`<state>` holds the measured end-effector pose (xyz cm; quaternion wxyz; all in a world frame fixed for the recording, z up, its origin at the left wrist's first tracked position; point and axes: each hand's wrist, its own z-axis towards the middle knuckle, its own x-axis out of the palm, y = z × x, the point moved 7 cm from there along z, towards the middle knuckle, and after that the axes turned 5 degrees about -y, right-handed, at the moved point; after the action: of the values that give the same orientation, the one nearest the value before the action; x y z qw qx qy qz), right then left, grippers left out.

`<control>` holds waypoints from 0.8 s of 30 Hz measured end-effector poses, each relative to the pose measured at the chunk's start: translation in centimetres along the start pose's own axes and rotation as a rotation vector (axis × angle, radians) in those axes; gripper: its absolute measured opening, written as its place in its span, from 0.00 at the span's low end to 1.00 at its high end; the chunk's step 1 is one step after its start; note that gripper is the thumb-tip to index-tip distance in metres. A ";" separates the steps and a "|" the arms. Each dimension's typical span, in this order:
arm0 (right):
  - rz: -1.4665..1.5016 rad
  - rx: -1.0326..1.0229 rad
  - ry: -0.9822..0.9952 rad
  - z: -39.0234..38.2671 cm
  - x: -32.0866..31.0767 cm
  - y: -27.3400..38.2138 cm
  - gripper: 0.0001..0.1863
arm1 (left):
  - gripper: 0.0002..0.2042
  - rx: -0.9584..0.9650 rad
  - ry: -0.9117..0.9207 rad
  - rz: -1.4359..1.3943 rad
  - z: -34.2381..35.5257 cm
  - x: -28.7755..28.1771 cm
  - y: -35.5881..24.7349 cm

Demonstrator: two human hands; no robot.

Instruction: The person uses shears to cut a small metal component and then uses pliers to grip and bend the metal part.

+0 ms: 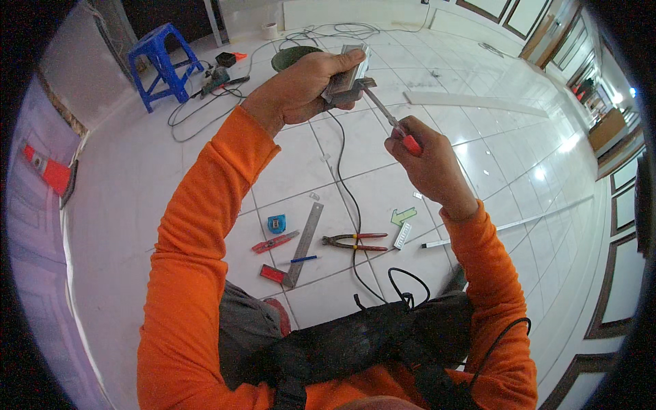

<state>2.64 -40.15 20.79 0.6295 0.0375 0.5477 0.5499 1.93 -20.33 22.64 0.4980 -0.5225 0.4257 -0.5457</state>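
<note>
My left hand [307, 85] is raised in front of me and grips a small grey metal box-shaped part [348, 74] with a black cable [345, 178] hanging from it. My right hand [427, 160] holds a red-handled screwdriver [391, 119]; its shaft points up-left and its tip touches the lower side of the grey part. Both arms wear orange sleeves.
On the white tiled floor below lie red-handled pliers [355, 240], a steel ruler [305, 242], a blue tape measure [276, 223], a red cutter [273, 242], a blue pen [303, 259] and a green arrow sticker [403, 216]. A blue plastic stool [162, 63], power tools and cables sit farther off.
</note>
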 end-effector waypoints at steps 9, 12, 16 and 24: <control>0.117 0.168 0.309 -0.4 1.2 -1.1 0.17 | 0.23 -0.123 0.117 0.141 -0.2 -0.5 1.3; 0.146 0.204 0.344 -0.5 1.4 -1.4 0.18 | 0.22 -0.133 0.144 0.136 -0.3 -0.6 1.6; 0.260 0.245 0.295 -0.5 2.0 -2.1 0.18 | 0.21 -0.096 0.103 0.060 0.5 -0.8 1.6; 0.029 0.105 -0.019 -0.2 1.3 -3.6 0.21 | 0.17 0.057 -0.153 0.078 2.6 -4.3 0.9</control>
<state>4.56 -40.72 17.54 0.6237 0.0836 0.5691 0.5292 4.38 -16.02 21.39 0.5645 -0.5315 0.3907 -0.4962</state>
